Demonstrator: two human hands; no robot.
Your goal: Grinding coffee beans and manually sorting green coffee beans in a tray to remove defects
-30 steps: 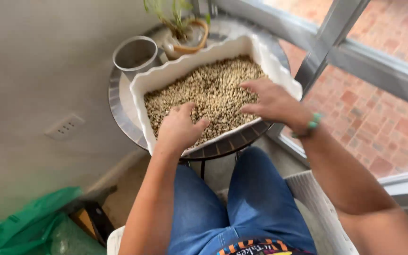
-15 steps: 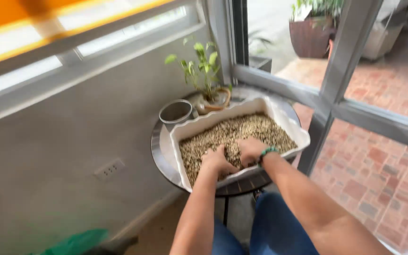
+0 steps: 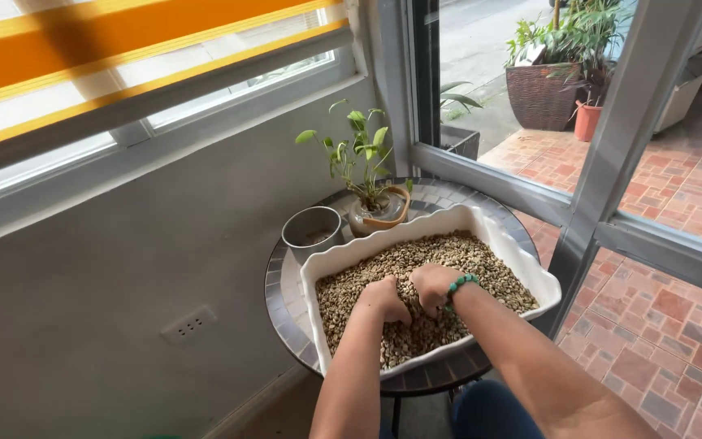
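A white scalloped dish [image 3: 530, 272] full of pale beans [image 3: 465, 256] sits on a round tiled table [image 3: 279, 305]. My left hand [image 3: 383, 299] and my right hand [image 3: 431, 286] are side by side in the middle of the dish, fingers curled down and dug into the beans. A green bead bracelet [image 3: 461, 283] circles my right wrist. Whether either hand holds beans is hidden by the knuckles.
A metal cup [image 3: 312, 227] and a small potted plant [image 3: 371, 203] stand on the table behind the dish. A grey wall with an outlet [image 3: 186, 324] is at left. Glass panels with metal frames [image 3: 603, 179] stand close at right, with brick paving and planters outside.
The view has tilted up and pulled back. My hands came together from the dish's near edge and right side to its middle and pushed into the beans.
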